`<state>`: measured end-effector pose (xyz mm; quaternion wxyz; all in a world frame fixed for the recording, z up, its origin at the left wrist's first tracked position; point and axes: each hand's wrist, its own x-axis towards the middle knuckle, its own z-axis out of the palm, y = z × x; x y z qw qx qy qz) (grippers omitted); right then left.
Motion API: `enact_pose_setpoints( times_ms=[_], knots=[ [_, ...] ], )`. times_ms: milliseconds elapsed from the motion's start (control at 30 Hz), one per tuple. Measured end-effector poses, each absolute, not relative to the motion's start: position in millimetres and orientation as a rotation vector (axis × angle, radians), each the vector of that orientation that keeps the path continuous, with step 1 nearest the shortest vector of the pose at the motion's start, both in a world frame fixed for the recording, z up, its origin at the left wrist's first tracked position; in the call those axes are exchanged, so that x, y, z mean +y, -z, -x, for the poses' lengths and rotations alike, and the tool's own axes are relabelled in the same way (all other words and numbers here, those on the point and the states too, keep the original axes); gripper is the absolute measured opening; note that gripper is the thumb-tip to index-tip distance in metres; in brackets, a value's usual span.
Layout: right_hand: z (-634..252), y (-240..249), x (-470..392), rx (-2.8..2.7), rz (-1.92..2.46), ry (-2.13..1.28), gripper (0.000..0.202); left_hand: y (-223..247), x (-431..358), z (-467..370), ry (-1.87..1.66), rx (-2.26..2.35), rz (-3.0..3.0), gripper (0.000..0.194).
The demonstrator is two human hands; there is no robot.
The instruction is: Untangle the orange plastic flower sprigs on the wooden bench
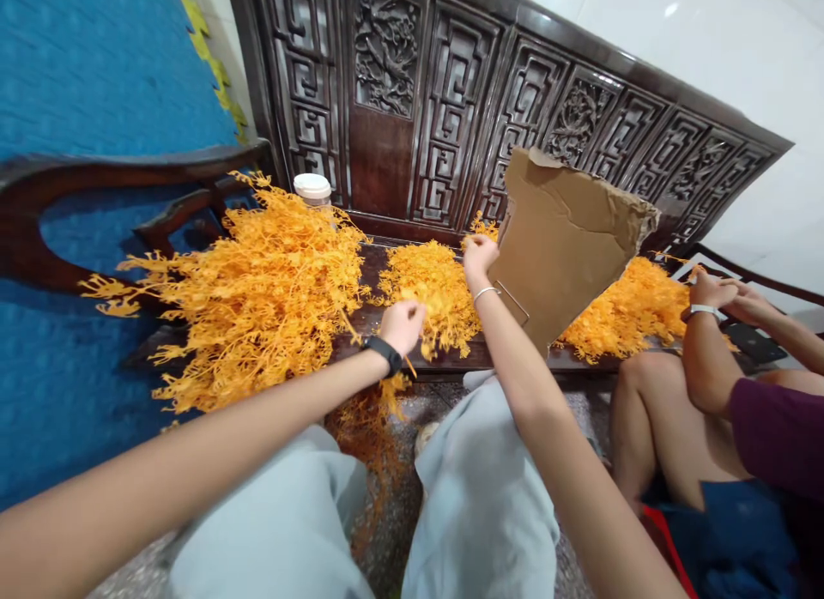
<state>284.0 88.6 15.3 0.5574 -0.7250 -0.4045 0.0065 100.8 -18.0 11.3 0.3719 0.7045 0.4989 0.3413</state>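
Orange plastic plant sprigs lie in heaps on a dark wooden bench (386, 316). My left hand (402, 324), with a black wristband, is closed on a small orange sprig (430, 311) at the near edge of the middle heap (428, 286). My right hand (480, 254), with a thin bracelet, reaches further back and grips sprigs at the top right of that same heap. A big bundle of longer orange branches (257, 286) lies to the left of my left hand.
A torn cardboard sheet (563, 247) stands upright right of my right hand, with another orange heap (634, 311) behind it. A second person (708, 384) sits at the right, hands at that heap. A white-lidded cup (312, 187) stands by the carved backrest. Sprigs lie on the floor.
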Motion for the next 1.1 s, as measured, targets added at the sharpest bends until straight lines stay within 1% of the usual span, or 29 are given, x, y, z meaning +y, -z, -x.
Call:
enact_pose_setpoints(
  times_ms=[67,133,200,300,467,567,633,733,833,967,1100],
  knots=[
    [-304.7,-9.8,87.8,-0.888,1.729,-0.051,0.019,-9.7,-25.8,-99.0,-0.788,1.186,-1.884,0.033],
    [-318.1,-3.1,86.5,-0.954,1.704,-0.098,0.017,-10.0,-27.2,-94.8,-0.81,1.093,-2.0,0.031],
    [-321.7,3.3,85.6,-1.057,1.683,-0.138,0.02,-10.4,-22.7,-88.6,-0.829,1.059,-2.08,0.03],
    [-316.1,11.2,85.2,-1.226,1.674,-0.169,0.027,-8.2,-12.1,-77.3,-0.755,1.082,-2.118,0.03],
    [-314.6,19.1,79.5,-1.475,1.636,-0.358,0.014,-3.3,-3.0,-62.6,-0.713,1.108,-2.224,0.028],
    [-316.7,15.9,68.3,-1.495,1.584,-0.434,0.018,-1.8,-2.2,-58.9,-0.676,1.158,-2.301,0.027],
    [-313.1,8.5,57.2,-1.526,1.54,-0.562,0.021,0.2,-1.6,-57.9,-0.63,1.177,-2.328,0.026],
    [-298.0,-6.4,37.9,-1.679,1.435,-0.857,0.032,4.8,-0.4,-57.5,-0.576,1.172,-2.368,0.026],
    [-278.1,-16.8,22.3,-1.913,1.285,-1.041,0.03,8.5,0.7,-58.3,-0.554,1.158,-2.403,0.028],
    [-262.4,-19.0,12.8,-2.071,1.268,-1.043,0.027,8.8,3.8,-59.7,-0.538,1.169,-2.42,0.03],
    [-266.3,-19.1,10.1,-2.026,1.303,-1.011,0.026,7.0,11.1,-58.5,-0.559,1.182,-2.412,0.029]
  ],
)
